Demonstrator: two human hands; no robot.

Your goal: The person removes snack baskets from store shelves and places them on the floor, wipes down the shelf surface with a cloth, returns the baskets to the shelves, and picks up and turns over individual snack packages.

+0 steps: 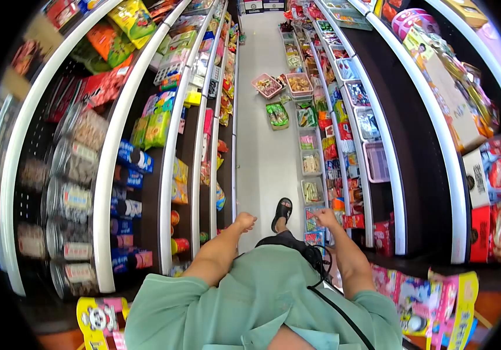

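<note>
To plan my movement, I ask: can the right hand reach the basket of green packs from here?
Probably not without stepping forward: the basket of green packs sits well ahead of the right hand. The floor between looks free.

1 wide head view: looks down over near torso (262, 289), forward along aisle floor (259, 157).

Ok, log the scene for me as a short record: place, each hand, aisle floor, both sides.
place: shop aisle between stocked shelves
left hand: over the aisle's left edge, nothing visible held
right hand: over or beside colourful packets, contact unclear
aisle floor: container of green packets, black sandal on a foot
left side: clear jars
right side: pink basket
</note>
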